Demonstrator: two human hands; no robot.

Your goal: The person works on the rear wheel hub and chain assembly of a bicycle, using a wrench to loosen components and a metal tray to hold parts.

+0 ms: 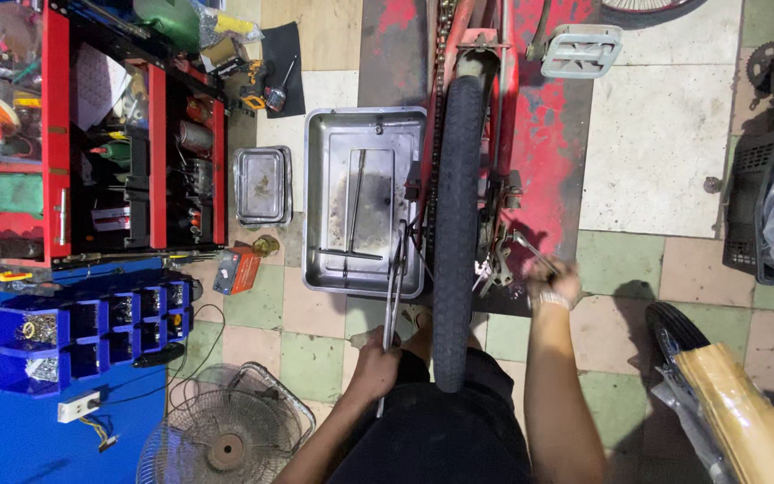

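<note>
bicycle: we see a red-framed bicycle (530, 134) upside down on the tiled floor, its black rubber rear tyre (456, 233) running between our two arms.
tray: a large dull steel tray (326, 206) lies just left of the tyre, with loose rods in it.
left tool: a long steel wrench (394, 287) reaches from our left hand (376, 358) up to the axle on the chain side.
left fingers: curled shut round the wrench handle.
right tool: a short steel spanner (530, 251) sits at the axle nut on the frame side.
right fingers: our right hand (553, 285) is closed on the spanner's end.
doing it well: we judge both tools should seat squarely on their nuts, one hand bracing while the other turns steadily.
</note>
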